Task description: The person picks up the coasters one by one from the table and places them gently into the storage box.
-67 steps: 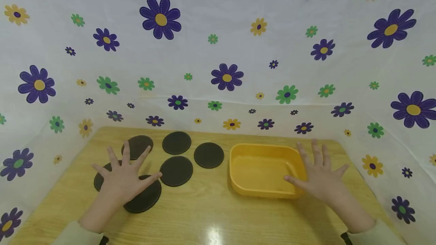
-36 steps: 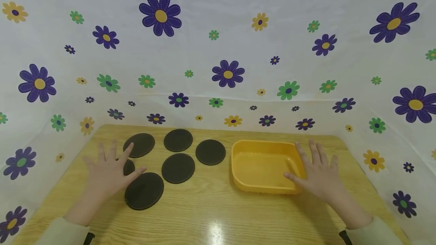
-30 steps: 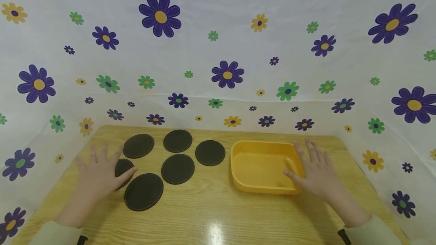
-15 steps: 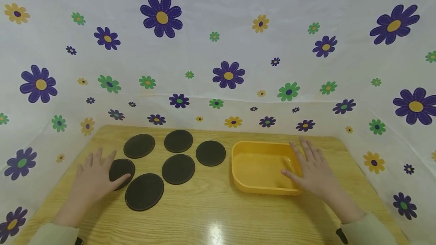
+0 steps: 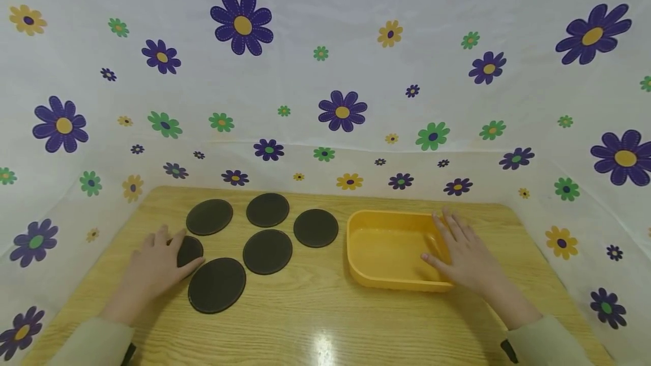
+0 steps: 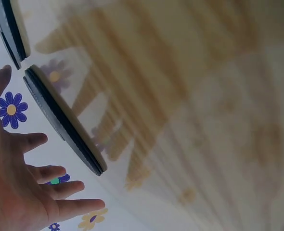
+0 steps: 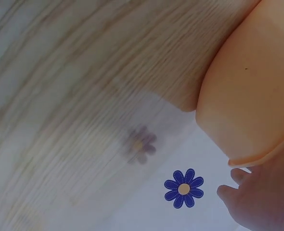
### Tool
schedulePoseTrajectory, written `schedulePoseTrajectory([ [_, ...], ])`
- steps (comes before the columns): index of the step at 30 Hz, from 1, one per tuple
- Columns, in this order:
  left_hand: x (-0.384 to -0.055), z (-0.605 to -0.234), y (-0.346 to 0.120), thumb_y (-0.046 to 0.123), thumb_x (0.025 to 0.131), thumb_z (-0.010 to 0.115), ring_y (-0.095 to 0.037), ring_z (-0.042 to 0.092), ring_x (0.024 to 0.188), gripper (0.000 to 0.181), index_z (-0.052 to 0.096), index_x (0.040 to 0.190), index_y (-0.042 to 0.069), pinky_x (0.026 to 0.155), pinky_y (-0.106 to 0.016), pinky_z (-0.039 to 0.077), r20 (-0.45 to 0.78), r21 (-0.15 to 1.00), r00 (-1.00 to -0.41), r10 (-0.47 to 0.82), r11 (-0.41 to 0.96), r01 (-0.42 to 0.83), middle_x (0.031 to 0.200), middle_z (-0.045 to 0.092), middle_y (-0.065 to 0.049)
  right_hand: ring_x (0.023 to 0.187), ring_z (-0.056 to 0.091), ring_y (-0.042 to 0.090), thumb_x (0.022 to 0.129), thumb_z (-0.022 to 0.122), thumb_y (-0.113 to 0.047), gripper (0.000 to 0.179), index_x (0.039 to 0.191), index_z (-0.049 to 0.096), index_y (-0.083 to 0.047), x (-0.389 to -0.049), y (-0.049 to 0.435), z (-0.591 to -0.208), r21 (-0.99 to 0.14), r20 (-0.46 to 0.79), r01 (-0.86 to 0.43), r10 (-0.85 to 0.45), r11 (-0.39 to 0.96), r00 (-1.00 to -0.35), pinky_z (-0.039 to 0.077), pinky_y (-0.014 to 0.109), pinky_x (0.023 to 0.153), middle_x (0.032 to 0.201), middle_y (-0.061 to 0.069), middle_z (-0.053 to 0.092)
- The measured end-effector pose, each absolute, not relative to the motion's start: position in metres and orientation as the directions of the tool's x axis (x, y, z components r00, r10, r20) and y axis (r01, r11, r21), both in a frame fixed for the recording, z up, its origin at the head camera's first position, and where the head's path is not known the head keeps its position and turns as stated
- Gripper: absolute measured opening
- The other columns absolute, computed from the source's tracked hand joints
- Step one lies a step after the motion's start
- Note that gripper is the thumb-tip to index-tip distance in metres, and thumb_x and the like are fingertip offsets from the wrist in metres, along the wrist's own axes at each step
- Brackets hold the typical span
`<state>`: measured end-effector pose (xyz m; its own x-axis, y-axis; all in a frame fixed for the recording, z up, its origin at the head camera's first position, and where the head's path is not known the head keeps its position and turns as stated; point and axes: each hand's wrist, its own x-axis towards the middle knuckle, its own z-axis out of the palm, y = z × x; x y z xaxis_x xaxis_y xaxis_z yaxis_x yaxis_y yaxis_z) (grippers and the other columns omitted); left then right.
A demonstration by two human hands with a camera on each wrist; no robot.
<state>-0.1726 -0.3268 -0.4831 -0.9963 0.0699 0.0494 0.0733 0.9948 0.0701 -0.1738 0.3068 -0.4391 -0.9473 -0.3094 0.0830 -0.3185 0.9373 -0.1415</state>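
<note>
My left hand [image 5: 147, 270] hovers low over a flat black disc like a coaster [image 5: 191, 251] at the far left, hiding part of it. Its thumb and fingers are spread around that disc. In the left wrist view, daylight shows between the hand [image 6: 17, 187] and the disc [image 6: 65, 120], so nothing is held. A yellow rectangular bin [image 5: 396, 283] stands right of centre on the table. Over its right rim lies my right hand [image 5: 473, 258], fingers extended, thumb above the inside. In the right wrist view the fingertips [image 7: 226, 192] are right by the bin's rim [image 7: 257, 161].
Several more black discs lie flat on the wooden table [image 5: 325, 321], such as a front one [image 5: 217, 285], a middle one [image 5: 267, 252] and a back one [image 5: 267, 210]. A white flowered cloth [image 5: 305, 72] walls in the table's back and sides.
My left hand has moved left off the front disc, then down to the far-left disc, its fingers drawing closer together. My right hand has shifted slightly left over the bin's rim.
</note>
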Motion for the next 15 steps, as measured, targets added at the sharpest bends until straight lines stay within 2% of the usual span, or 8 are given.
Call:
schedulePoseTrajectory([
  [15, -0.1774, -0.4865, -0.3216, 0.068, 0.098, 0.059, -0.069, 0.049, 0.124, 0.092, 0.047, 0.155, -0.003, 0.082, -0.074, 0.053, -0.005, 0.082, -0.998, 0.065, 0.995, 0.065, 0.145, 0.044, -0.046, 0.157, 0.021, 0.057, 0.101, 0.059, -0.058, 0.097, 0.167, 0.022, 0.003, -0.1742, 0.3018, -0.4414, -0.170, 0.051, -0.309, -0.305, 0.936, -0.951, 0.022, 0.070, 0.125, 0.172, 0.033, 0.015],
])
